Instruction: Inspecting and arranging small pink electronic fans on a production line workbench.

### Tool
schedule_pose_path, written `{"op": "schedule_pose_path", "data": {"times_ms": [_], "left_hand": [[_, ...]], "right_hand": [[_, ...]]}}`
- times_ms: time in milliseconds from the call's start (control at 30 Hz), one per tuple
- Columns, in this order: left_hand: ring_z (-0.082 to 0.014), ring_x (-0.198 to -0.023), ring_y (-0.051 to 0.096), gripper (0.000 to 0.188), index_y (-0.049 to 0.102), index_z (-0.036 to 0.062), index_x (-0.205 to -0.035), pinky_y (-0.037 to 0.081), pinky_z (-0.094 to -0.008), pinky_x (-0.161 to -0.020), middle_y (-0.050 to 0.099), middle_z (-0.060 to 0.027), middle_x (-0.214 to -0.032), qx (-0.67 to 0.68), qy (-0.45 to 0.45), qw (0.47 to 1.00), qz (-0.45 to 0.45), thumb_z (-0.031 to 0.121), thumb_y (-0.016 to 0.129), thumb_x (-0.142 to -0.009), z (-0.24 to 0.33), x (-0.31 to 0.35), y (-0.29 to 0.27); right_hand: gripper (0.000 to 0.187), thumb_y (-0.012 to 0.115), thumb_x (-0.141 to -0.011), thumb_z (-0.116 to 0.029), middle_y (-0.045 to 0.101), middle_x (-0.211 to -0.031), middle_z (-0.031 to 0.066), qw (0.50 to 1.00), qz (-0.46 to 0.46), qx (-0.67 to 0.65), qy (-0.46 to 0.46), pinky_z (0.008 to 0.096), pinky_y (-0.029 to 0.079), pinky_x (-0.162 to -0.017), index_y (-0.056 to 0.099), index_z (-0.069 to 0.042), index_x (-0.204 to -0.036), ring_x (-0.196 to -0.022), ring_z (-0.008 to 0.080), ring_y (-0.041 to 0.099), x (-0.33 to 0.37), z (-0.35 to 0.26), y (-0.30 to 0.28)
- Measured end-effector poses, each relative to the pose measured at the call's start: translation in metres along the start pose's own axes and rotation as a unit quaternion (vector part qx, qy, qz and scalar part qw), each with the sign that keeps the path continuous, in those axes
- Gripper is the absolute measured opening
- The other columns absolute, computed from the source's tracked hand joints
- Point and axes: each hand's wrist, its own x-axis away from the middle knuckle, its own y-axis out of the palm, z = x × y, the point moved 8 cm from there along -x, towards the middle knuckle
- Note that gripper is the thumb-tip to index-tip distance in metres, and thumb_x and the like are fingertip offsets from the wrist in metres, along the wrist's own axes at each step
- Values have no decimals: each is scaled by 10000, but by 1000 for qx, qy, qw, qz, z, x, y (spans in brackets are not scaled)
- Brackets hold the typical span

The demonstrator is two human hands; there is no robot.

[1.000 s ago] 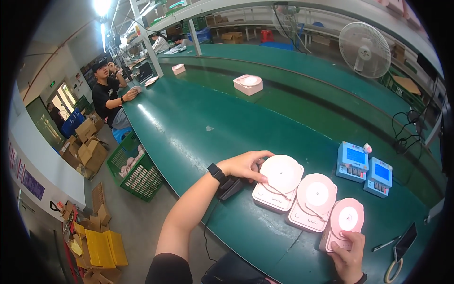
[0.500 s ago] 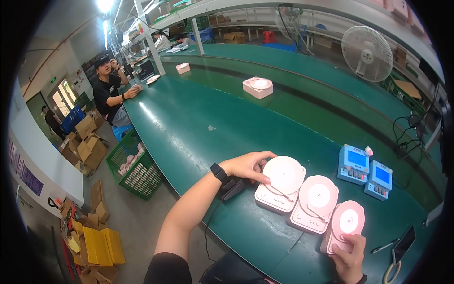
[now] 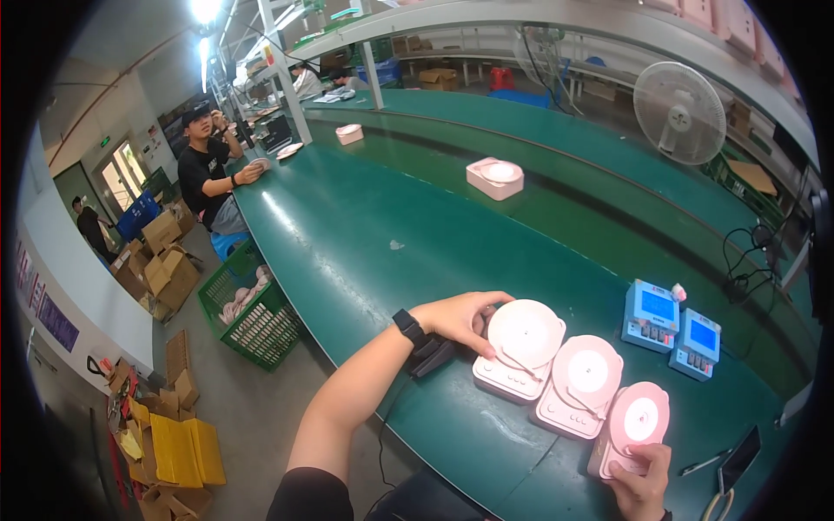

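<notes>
While gripping the left pink player [image 3: 525, 337] with the left hand [image 3: 459, 319], pinching the right player [image 3: 640, 421] at its near end with the right hand [image 3: 641, 479]. Flanking a middle player [image 3: 587, 375].

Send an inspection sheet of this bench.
Surface: green tabletop, small pale mark.
Job's things: left unit, middle unit, right unit; pink, turntable-shaped.
Clutter: blue screen boxes, pen, dark-screened device; black object by left wrist, kind unclear.
Hands: left hand touches left unit; right hand touches right unit.
Cables: black cord at near table edge; tangled black cables far right.
Surroundings: seated co-worker, green crate, white fan, cardboard boxes.
</notes>
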Motion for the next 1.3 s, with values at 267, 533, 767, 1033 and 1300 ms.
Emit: {"op": "schedule_pose_path", "data": {"times_ms": [267,533,767,1033,1300], "left_hand": [[-38,-574,538,865,370,10,-1364,427,-179,-503,663,-78,-968,14,24,1000,4,140,849,-655,0,2,2],[-47,-602,569,852,376,6,-1358,452,-194,-519,676,-88,-946,-9,46,999,-2,162,845,-665,1,-1,3],[-51,-603,569,866,374,4,-1361,456,-197,-527,672,-79,-930,-11,27,1000,-2,163,852,-657,4,3,1],[-54,-611,578,900,355,13,-1391,452,-194,-533,663,-77,-927,5,3,1000,8,144,857,-656,1,-1,4],[-75,-596,593,957,315,13,-1420,460,-205,-535,666,-83,-912,-38,4,999,-17,188,865,-656,26,-16,41]], "right_hand": [[350,779,-695,19,598,-1080,169,1000,10,10,5,374,508,-802,698,-118,-1006,-976,337,570,-1,0,-17],[388,738,-789,-4,581,-1164,149,977,146,-119,100,358,516,-819,620,-38,-1157,-1054,263,569,22,56,-78],[486,677,-854,-79,536,-1274,147,859,320,-222,332,348,469,-908,506,-38,-1307,-1104,243,552,134,221,-142],[561,610,-923,-174,459,-1390,149,823,388,-264,321,335,354,-1048,381,-36,-1416,-1267,236,452,201,356,-207],[593,616,-916,-152,497,-1351,159,854,361,-199,317,327,382,-1026,351,-14,-1428,-1228,222,493,201,409,-224]]}}
